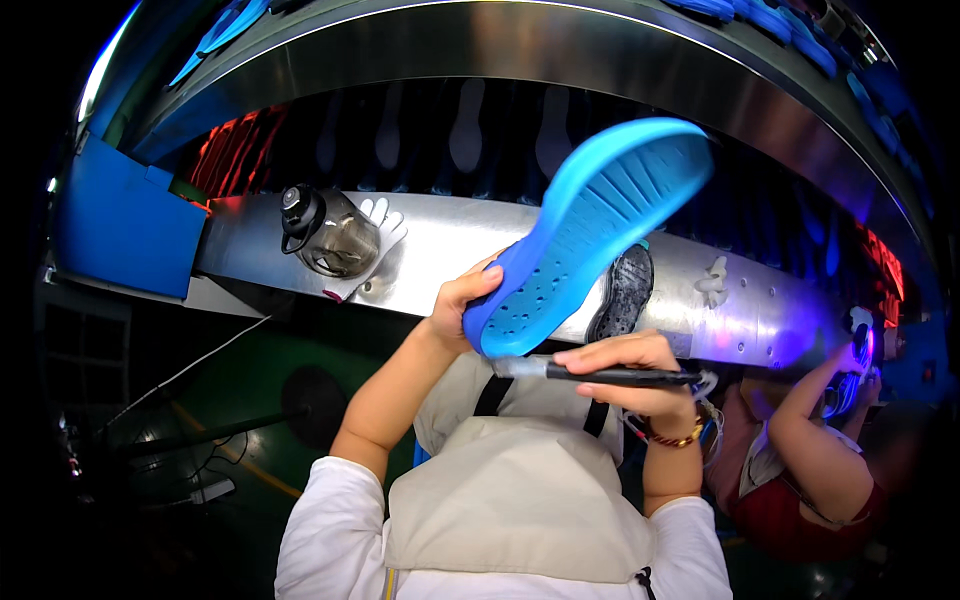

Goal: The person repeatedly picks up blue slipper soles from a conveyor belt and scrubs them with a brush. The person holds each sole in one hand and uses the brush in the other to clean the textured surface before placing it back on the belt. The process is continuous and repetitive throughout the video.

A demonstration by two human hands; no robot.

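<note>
My left hand [463, 306] grips a bright blue shoe sole [590, 225] by its heel end. The sole is tilted up, with its hollowed, ribbed and dimpled face showing. In my right hand [640, 372] is a brush [522, 367] with a dark handle and a pale tip, held level just below the heel. The tip lies close against the heel edge; whether it touches cannot be made out. Behind the blue sole, a black speckled sole [628, 290] rests on the metal ledge [450, 225], partly covered by the blue one.
A dark translucent bottle [340, 235] stands on the ledge beside a white glove [386, 228]. Further right lies a small crumpled white piece [713, 282]. Beyond the ledge, soles [467, 125] lie in a dark opening. A blue box [125, 220] is at left, a co-worker [815, 440] at right.
</note>
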